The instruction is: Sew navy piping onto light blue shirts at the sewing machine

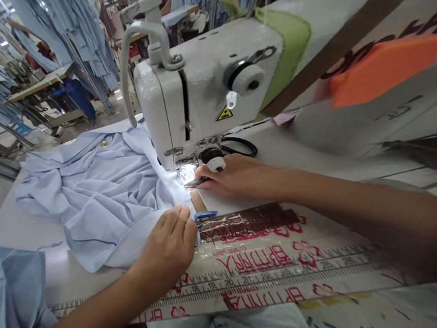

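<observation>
A light blue garment lies bunched on the sewing table, its edge running under the presser foot of a white sewing machine. My left hand is closed on the near edge of the blue fabric, fingers curled and pressing it down by a small blue clip-like piece. My right hand rests right of the needle, fingers pinched on a thin metal tool whose tip points at the fabric under the foot.
A taped ruler strip with red lettering runs along the table's front edge. Black scissors lie behind my right hand. An orange patch sits on the machine's arm. Hanging blue garments and other workstations fill the left background.
</observation>
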`<state>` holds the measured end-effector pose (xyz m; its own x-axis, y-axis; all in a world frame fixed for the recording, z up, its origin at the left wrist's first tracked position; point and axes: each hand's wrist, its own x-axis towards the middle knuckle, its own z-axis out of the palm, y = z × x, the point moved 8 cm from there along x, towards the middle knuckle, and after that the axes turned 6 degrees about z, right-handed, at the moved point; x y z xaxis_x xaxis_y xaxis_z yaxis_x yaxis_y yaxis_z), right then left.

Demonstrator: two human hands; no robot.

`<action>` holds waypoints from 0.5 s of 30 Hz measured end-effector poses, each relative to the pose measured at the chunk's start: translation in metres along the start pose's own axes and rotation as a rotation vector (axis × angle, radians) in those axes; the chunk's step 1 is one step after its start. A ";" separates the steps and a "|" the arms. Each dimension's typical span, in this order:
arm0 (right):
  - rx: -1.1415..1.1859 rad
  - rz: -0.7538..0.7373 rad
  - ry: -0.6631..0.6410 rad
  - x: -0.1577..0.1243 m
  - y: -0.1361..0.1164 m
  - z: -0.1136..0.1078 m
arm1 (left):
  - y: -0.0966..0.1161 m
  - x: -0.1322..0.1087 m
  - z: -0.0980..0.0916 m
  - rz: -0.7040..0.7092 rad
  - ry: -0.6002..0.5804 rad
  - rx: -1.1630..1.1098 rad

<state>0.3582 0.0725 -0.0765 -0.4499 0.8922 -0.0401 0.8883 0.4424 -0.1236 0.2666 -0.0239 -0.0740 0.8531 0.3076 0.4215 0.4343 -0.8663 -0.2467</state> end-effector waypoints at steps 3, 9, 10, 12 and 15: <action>-0.010 -0.025 -0.063 0.000 0.000 0.000 | 0.000 0.000 -0.001 0.006 -0.003 0.006; 0.229 -0.328 -0.124 -0.012 -0.013 -0.001 | -0.001 0.001 -0.001 -0.001 0.005 0.020; 0.261 -0.334 -0.129 -0.013 -0.012 0.000 | -0.001 0.002 -0.001 -0.003 0.005 0.016; 0.291 -0.340 -0.136 -0.013 -0.011 0.000 | -0.001 0.002 -0.001 -0.007 0.008 0.008; 0.304 -0.356 -0.130 -0.013 -0.010 0.000 | 0.000 0.001 0.000 -0.002 0.001 0.005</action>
<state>0.3549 0.0566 -0.0744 -0.7462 0.6627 -0.0633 0.6181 0.6544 -0.4355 0.2675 -0.0235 -0.0730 0.8519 0.3088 0.4229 0.4374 -0.8636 -0.2506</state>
